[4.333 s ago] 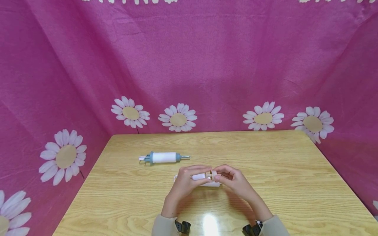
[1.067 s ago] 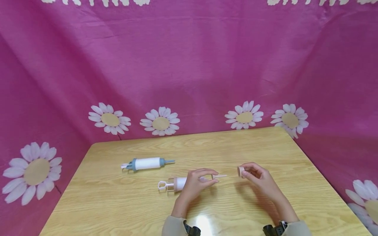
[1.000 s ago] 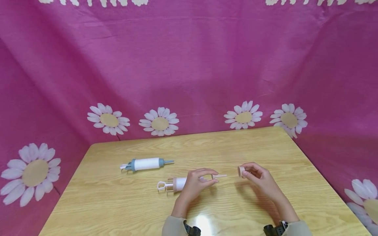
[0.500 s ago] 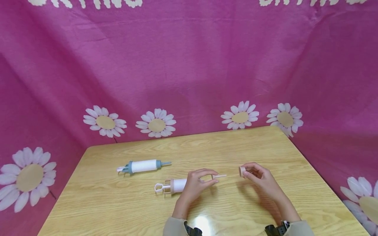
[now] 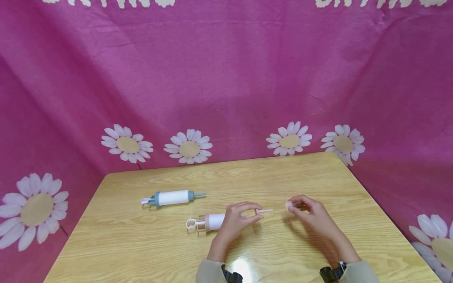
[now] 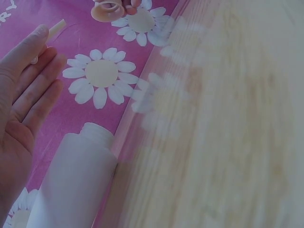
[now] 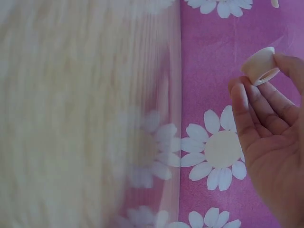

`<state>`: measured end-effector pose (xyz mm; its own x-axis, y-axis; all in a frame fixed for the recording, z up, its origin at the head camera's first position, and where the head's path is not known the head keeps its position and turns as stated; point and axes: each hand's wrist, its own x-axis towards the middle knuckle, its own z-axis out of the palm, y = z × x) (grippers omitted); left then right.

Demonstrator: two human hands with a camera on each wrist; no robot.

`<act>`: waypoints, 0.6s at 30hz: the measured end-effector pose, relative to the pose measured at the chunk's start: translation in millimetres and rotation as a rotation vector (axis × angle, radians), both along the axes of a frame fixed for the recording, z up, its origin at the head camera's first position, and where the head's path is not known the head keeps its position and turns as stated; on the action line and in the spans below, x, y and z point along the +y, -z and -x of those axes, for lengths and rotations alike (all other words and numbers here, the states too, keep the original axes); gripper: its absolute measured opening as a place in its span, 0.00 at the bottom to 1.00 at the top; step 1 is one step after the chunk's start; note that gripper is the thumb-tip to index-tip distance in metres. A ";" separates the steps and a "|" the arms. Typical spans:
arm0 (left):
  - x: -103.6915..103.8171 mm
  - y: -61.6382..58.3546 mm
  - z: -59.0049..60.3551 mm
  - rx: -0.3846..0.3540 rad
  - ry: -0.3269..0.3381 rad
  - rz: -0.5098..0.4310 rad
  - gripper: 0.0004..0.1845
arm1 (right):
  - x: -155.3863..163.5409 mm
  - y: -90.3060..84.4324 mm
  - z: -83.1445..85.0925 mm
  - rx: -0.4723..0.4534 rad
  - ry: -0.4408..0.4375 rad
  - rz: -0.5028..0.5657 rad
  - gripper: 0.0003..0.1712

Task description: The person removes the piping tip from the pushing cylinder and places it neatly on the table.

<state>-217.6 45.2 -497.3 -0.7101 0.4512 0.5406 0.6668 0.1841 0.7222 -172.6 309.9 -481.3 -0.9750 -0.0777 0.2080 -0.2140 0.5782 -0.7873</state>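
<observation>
I see my left hand [image 5: 235,218] curled round a pink plastic tube [image 5: 216,221] lying on the tabletop [image 5: 141,243]. My right hand's fingers [image 7: 247,102] pinch its small cap [image 7: 261,65]. Both look light, hard and slippery, so I would grip the tube's middle.

A light wooden table [image 5: 311,173] with visible grain is carrying everything here, its far and side edges meeting the pink daisy cloth. A blue-capped white syringe-like tube [image 5: 173,197] is lying on its side toward the left rear, nozzle pointing right. Just nearer, a second white tube with pale pink fittings [image 5: 209,222] is lying parallel, seemingly resting on the wood, though partly hidden there
</observation>
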 end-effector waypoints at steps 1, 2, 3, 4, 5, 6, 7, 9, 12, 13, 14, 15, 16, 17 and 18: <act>0.2 0.2 -0.1 0.001 0.000 0.000 0.11 | 0.3 0.2 0.7 0.002 -0.002 -0.018 0.13; 0.2 0.2 -0.3 0.000 -0.001 0.001 0.11 | 0.8 0.8 1.9 0.007 -0.001 -0.040 0.13; 0.2 0.2 -0.5 -0.004 -0.002 0.003 0.11 | 1.1 1.2 3.0 0.011 -0.001 -0.066 0.13; 0.1 0.0 -0.4 -0.005 -0.004 0.007 0.11 | 1.3 1.6 4.4 0.016 -0.001 -0.090 0.14; 0.0 -0.1 -0.5 -0.010 -0.005 0.009 0.12 | 1.5 2.1 5.7 0.021 -0.003 -0.118 0.14; -0.2 -0.6 -0.8 -0.016 -0.006 0.012 0.12 | 1.6 2.6 7.1 0.030 -0.004 -0.150 0.14; -0.4 -1.2 -1.2 -0.025 -0.004 0.014 0.12 | 1.7 3.1 8.6 0.039 -0.006 -0.178 0.14; -0.7 -2.5 -1.9 -0.040 -0.004 0.017 0.12 | 1.9 3.9 11.6 0.066 -0.015 -0.223 0.13; -1.0 -3.9 -2.8 -0.051 0.000 0.014 0.12 | 2.5 4.9 14.9 0.102 -0.033 -0.272 0.11; -1.0 -3.9 -2.9 -0.048 0.001 0.013 0.12 | 2.6 5.1 15.8 0.110 -0.037 -0.286 0.10; -1.0 -3.7 -2.7 -0.043 0.001 0.010 0.12 | 2.9 5.3 16.7 0.121 -0.043 -0.303 0.10; -1.0 -3.4 -2.6 -0.038 0.002 0.009 0.12 | 3.2 5.5 17.4 0.127 -0.050 -0.320 0.09; -1.0 -2.9 -2.3 -0.033 0.002 0.008 0.12 | 3.5 5.6 18.1 0.130 -0.056 -0.338 0.08; -1.0 -2.4 -2.0 -0.028 0.002 0.007 0.12 | 3.6 5.8 18.7 0.129 -0.062 -0.354 0.08; -1.1 -1.9 -1.9 -0.016 0.000 0.009 0.12 | 3.7 5.8 19.2 0.125 -0.069 -0.367 0.08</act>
